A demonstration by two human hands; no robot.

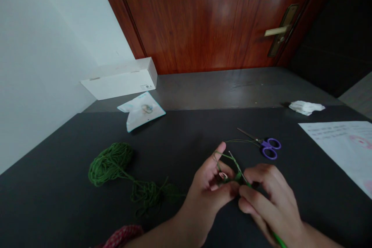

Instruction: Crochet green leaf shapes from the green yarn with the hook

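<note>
- Left hand (207,190): near the middle of the black tabletop (58,197), fingers curled inward, forefinger raised, with green yarn (225,155) wound over it; thumb and fingertips pinching the yarn, exact pinch partly hidden.
- Right hand (270,201): just right of the left hand, fingers close together and curled around a green crochet hook (279,240), its tip angled up and far past the yarn.
- Near left of the hands: ball of green yarn (110,164), with a loose tangled strand (147,195) trailing toward the left hand.
- Just far of the hands: scissors with purple handles (270,148).
- Far right: crumpled white tissue (306,107).
- Right edge: printed paper sheet (334,143).
- Far left: white cardboard box (122,79) and plastic packet (142,111), beside a wooden door (203,15).
</note>
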